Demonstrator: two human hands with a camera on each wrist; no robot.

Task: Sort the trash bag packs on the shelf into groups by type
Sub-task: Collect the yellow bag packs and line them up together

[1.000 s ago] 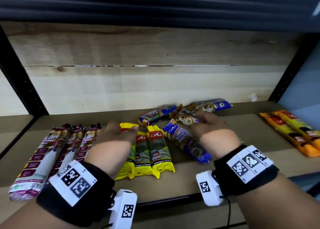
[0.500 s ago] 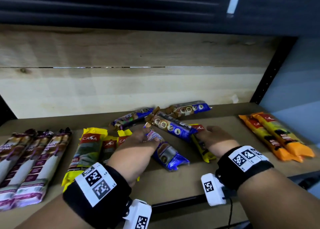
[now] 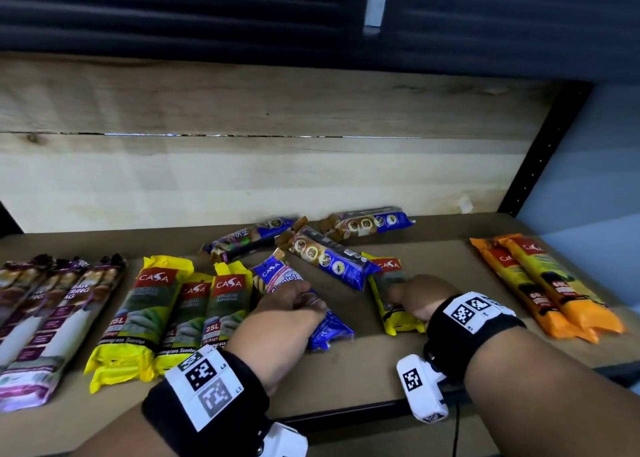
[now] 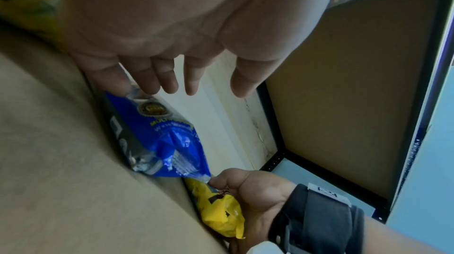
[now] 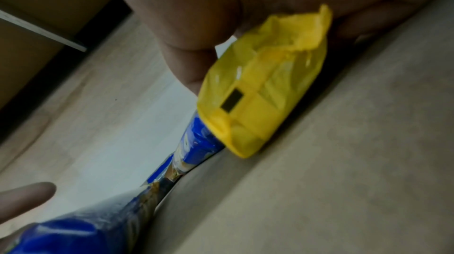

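Observation:
My left hand [image 3: 304,299] lies over a blue pack [image 3: 329,330] at the shelf's middle. In the left wrist view its fingers [image 4: 169,81] are straight, their tips on the blue pack [image 4: 167,141]. My right hand [image 3: 401,292] grips a lone yellow pack [image 3: 382,297] lying right of it; the thumb [image 5: 191,64] presses the side of this yellow pack [image 5: 265,93]. Its far end is tucked under another blue pack [image 3: 332,259]. Three yellow packs [image 3: 138,318] lie side by side to the left.
Purple-and-white packs [image 3: 52,318] are lined up at the far left. Two orange packs [image 3: 547,283] lie at the far right. Two more blue packs [image 3: 367,221] lie near the wooden back wall [image 3: 242,179]. A black post [image 3: 540,151] stands at the right.
My left hand has left the yellow group and come right onto the blue pack. My right hand has dropped from the blue pile onto the lone yellow pack and gripped it.

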